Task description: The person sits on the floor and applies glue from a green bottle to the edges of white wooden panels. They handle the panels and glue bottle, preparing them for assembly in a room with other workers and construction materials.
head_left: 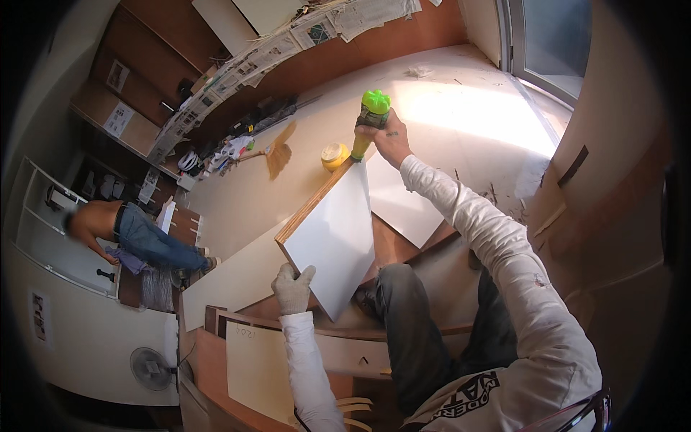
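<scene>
A white-faced plywood board (335, 237) stands tilted in front of me, its raw brown edge turned up. In a pale work glove, my left hand (293, 288) grips the board's near corner, thumb against the white face. My bare right hand (393, 142) is wrapped round a green plastic bottle (375, 106) held upside down, its lower end at the far end of the raw edge. Just left of the bottle sits a yellow tub (334, 156). What is on the edge itself is too small to make out.
White panels (404, 205) lie around the board. A straw broom (279, 153) rests on the floor beyond, near assorted clutter. At the left, another person (147, 234) bends over beside a white frame. A fan (152, 369) stands at the lower left; a glass door (551, 43) is at the upper right.
</scene>
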`<state>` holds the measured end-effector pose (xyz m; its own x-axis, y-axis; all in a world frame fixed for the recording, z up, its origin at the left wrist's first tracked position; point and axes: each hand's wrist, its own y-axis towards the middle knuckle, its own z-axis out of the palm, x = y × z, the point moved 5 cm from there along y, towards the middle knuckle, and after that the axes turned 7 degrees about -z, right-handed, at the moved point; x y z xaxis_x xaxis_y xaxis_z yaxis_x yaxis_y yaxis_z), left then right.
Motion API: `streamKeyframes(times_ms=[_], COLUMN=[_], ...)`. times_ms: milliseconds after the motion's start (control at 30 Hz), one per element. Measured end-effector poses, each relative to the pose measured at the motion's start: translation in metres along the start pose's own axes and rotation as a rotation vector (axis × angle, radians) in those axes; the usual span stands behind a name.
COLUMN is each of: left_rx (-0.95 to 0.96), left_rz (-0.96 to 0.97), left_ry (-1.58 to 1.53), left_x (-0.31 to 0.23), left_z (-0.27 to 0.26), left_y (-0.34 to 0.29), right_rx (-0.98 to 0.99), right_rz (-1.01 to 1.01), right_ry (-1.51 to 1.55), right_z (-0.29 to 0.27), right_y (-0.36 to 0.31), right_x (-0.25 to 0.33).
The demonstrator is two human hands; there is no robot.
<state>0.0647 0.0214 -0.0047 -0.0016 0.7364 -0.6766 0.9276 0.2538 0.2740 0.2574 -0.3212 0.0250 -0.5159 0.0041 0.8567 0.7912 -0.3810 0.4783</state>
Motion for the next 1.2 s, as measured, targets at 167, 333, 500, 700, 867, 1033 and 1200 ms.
streamKeyframes(times_ms=[167,333,500,700,867,1033,1200], left_rx=[0.037,0.027,0.051,0.052,0.041,0.056,0.048], left_rz=[-0.058,-0.014,-0.021,-0.031,0.053,0.031,0.056], left_ry=[-0.003,0.042,-0.047,0.028,0.086,0.09,0.09], left_x=[-0.007,-0.012,0.007,-0.006,-0.008,-0.018,-0.03], left_z=[0.003,0.001,0.008,0.001,0.004,0.005,0.007], left_y=[0.006,0.005,0.006,0.0,0.001,-0.001,-0.001], right_rx=[0.172,0.272,0.051,-0.158,-0.167,-0.172,-0.266], right_rz=[-0.083,-0.093,-0.074,-0.012,0.045,-0.008,-0.018], right_ry=[0.105,0.156,0.02,-0.141,0.003,-0.062,-0.101], right_z=[0.037,0.044,0.007,-0.038,-0.042,-0.036,-0.048], right_y=[-0.046,-0.056,-0.003,0.021,0.027,0.018,0.014], right_x=[0.07,0.103,0.015,-0.025,-0.038,-0.017,-0.016])
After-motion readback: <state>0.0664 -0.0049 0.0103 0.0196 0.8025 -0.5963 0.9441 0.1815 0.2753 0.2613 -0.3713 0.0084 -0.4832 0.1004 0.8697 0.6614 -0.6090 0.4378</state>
